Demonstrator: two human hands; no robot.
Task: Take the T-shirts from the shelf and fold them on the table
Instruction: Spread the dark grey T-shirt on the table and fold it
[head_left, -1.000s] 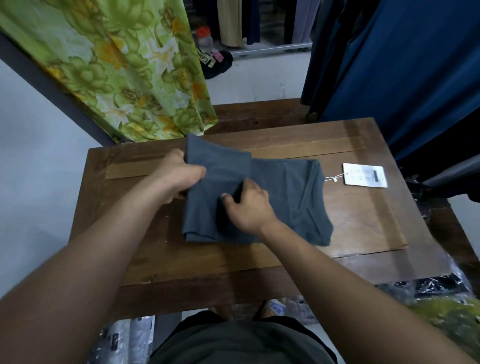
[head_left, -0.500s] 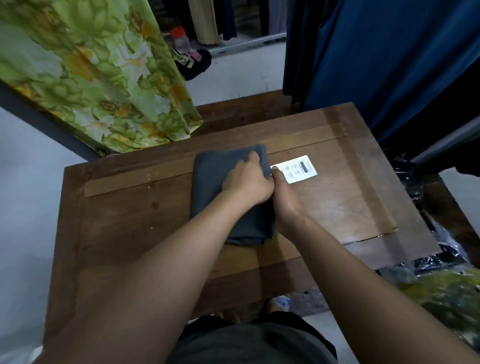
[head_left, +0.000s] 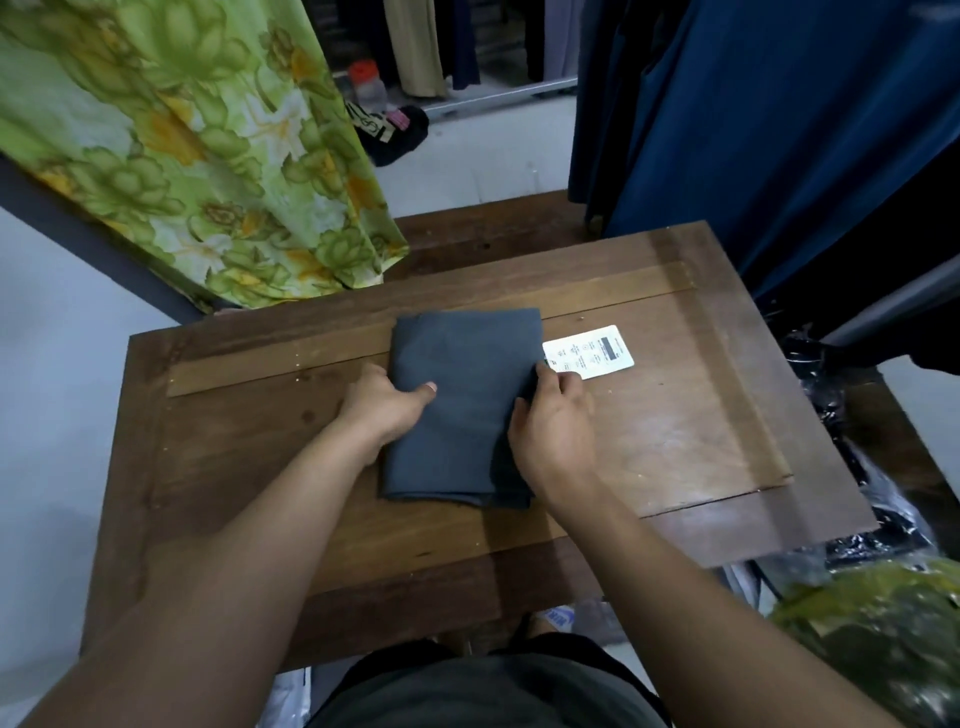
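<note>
Nearest me, at the table's (head_left: 218, 519) front edge, both forearms reach in over the wood toward the grey T-shirt (head_left: 462, 395), which lies around the middle of the table as a compact upright rectangle. Half a second ago both hands were bunched together at its right edge, the left lying across the top; now they have parted, one to each side, and the whole top face of the fold shows flat.

My left hand (head_left: 382, 405) sits at the shirt's left edge, thumb lying on top of the cloth and fingers tucked under the edge, so it pinches the fold. My right hand (head_left: 553, 421) grips the right edge the same way, thumb on the fabric, fingers curled beneath along the side. Both wrists rest low against the tabletop.

Just beyond my right fingertips, the white price tag (head_left: 589, 352) lies flat on the wood, touching the shirt's right edge; it sits about where it was.

Farther off, green floral fabric (head_left: 197, 145) hangs over the table's far left corner, and dark blue garments (head_left: 769, 130) hang past the far right corner.
</note>
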